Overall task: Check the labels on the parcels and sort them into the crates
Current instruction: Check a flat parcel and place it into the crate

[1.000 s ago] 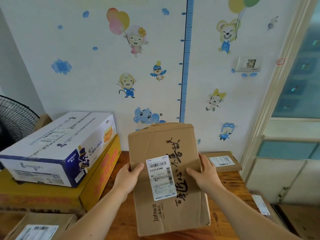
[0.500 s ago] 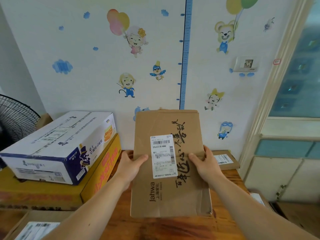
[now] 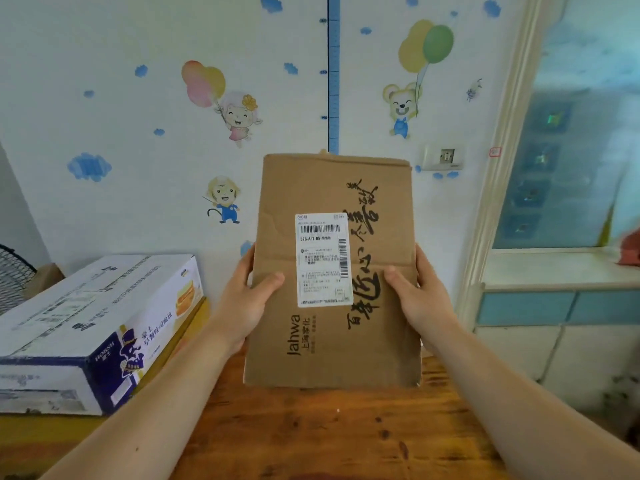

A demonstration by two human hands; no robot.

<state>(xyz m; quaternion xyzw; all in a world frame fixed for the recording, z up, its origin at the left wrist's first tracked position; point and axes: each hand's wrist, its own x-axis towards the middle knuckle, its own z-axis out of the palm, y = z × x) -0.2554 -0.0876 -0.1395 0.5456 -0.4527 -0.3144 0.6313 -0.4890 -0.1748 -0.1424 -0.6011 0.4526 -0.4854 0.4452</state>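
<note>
Versus half a second back: the parcel (image 3: 332, 344) is lifted higher and tipped closer to upright, so it now covers most of the elephant sticker on the wall. The small parcel at the far right of the table (image 3: 329, 431) is no longer seen.

Counts: one brown cardboard parcel in hand, one white label (image 3: 323, 259) on it, two hands. At the left, one white-and-blue box (image 3: 100, 306) sits on one yellow box (image 3: 45, 434). One fan (image 3: 14, 275) shows at the far left edge and one socket (image 3: 443, 157) on the wall.

The parcel is in the air above the near middle of the table, not touching it, with the wall behind. Long axis runs up and down, the printed face turned toward the person, the top edge up near the blue ruler strip. The label stands upright too, barcode at its top.

Left hand (image 3: 247, 299) grips the parcel's left edge, thumb on the front face and fingers round the back. Right hand (image 3: 420, 296) grips the right edge the same way, thumb on the front beside the black lettering.
</note>
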